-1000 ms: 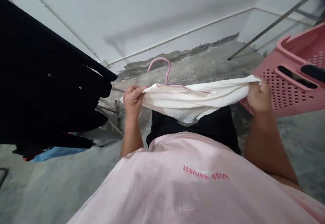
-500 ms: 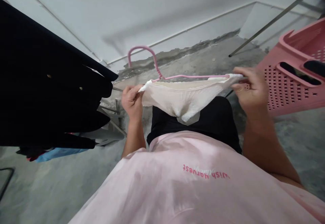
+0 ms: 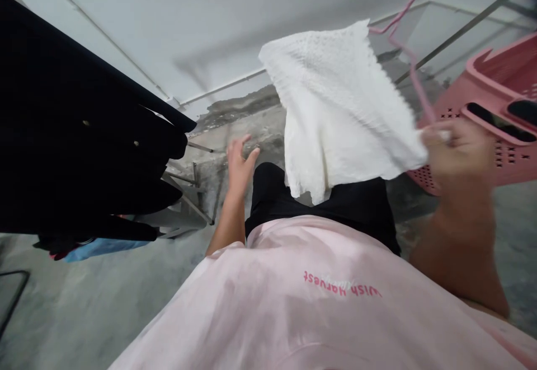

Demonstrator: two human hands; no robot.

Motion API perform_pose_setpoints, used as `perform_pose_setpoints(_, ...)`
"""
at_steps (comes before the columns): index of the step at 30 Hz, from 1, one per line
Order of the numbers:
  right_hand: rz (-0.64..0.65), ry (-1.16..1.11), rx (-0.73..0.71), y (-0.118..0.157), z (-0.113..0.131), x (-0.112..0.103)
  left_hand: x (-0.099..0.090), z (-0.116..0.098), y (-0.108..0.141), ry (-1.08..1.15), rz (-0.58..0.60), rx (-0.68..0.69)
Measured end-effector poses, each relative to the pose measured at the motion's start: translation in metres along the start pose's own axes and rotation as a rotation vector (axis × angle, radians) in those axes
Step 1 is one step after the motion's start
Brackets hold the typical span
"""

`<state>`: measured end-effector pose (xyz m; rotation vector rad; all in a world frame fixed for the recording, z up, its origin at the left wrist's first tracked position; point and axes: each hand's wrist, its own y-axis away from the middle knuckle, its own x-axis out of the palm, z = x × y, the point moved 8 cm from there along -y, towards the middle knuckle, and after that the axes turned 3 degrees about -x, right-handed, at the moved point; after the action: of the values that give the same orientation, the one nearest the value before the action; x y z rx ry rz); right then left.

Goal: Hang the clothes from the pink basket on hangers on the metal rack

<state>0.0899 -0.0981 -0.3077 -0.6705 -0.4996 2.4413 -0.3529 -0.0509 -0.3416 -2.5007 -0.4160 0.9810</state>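
A white knitted garment (image 3: 339,107) hangs on a thin pink hanger (image 3: 405,51) and is tilted up in front of me. My right hand (image 3: 455,149) grips the hanger and the garment's edge at the right, in front of the pink laundry basket (image 3: 503,107). My left hand (image 3: 240,163) is free, fingers spread, to the left of the garment and holding nothing. It hovers above my black shorts and the concrete floor.
Dark clothes (image 3: 79,146) hang on a rack at the left, with a blue item (image 3: 98,248) beneath them. A metal drying-rack frame (image 3: 191,191) stands by the white wall. Metal rods (image 3: 465,26) cross the upper right above the basket.
My left hand let go of the garment and opened. My right hand swung the hanger with the white garment up and to the right, so the cloth now hangs tilted higher.
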Motion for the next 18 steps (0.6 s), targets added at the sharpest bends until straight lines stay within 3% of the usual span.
perform_pose_setpoints(2, 0.398, -0.258, 0.286, 0.022, -0.005, 0.041, 0.024, -0.003, 0.009, 0.111, 0.149, -0.042)
perform_pose_setpoints(4, 0.549, -0.570, 0.464, 0.045, 0.006, 0.071, 0.048, -0.016, 0.020, 0.237, 0.314, -0.077)
perform_pose_setpoints(8, 0.504, -0.791, 0.562, 0.066, 0.022, 0.102, 0.083, -0.053, 0.044, 0.464, 0.591, -0.113)
perform_pose_setpoints(13, 0.576, -0.800, 0.496, 0.082, 0.033, 0.123, 0.097, -0.090, 0.068, 0.636, 0.865, -0.124)
perform_pose_setpoints(16, 0.649, -0.823, 0.437, 0.091, 0.042, 0.137, 0.098, -0.107, 0.080, 0.600, 0.951, -0.074)
perform_pose_setpoints(18, 0.717, -0.854, 0.411, 0.099, 0.047, 0.147, 0.099, -0.113, 0.086, 0.448, 0.930, -0.004)
